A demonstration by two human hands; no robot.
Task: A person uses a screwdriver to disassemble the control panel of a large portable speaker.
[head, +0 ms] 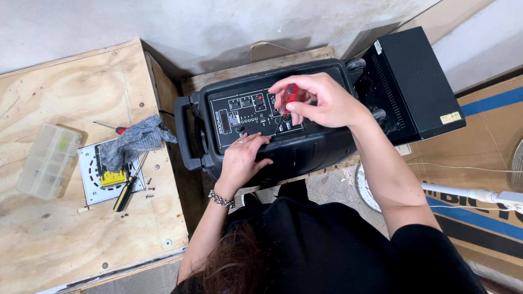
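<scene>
Grey rag (133,140), clear organiser box (48,160), black-yellow screwdriver (129,185).

The person wore a black short-sleeved top, a silver beaded bracelet (220,199) and a finger ring (239,142).

Right hand (321,100) holds a red-handled screwdriver (289,97) upright on the black speaker (305,147); left hand (242,160) steadies it.

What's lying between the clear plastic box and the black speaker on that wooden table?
In the head view, a grey rag lies there, draped over a square metal plate, with a black-and-yellow screwdriver beside it and a few loose screws.
</scene>
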